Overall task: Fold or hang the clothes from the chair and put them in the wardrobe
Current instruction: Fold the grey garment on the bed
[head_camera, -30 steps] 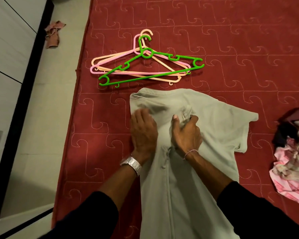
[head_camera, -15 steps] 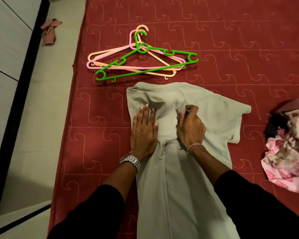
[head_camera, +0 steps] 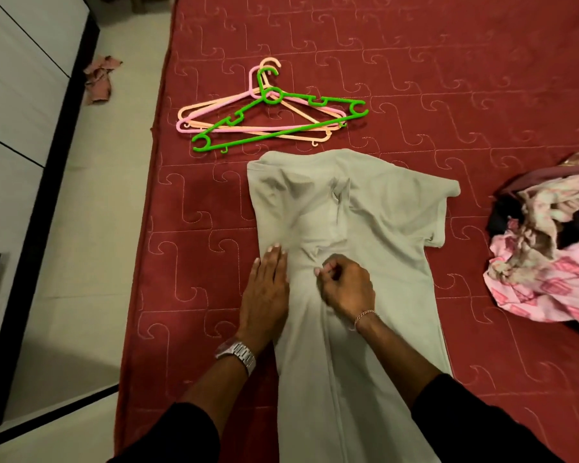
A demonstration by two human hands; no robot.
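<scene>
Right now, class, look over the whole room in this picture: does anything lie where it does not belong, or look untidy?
Yes. A crumpled pinkish cloth lies on the pale floor near the wardrobe, away from everything else. On the red bed, a heap of pink patterned clothes sits unfolded at the right edge, and the hangers lie crossed in a loose pile.

a matt, soft cloth shirt (head_camera: 375,228) is laid on a quilted, stitched red cover (head_camera: 448,78). glossy plastic is seen in the hangers (head_camera: 271,115), shiny metal in the watch (head_camera: 236,354).
</scene>
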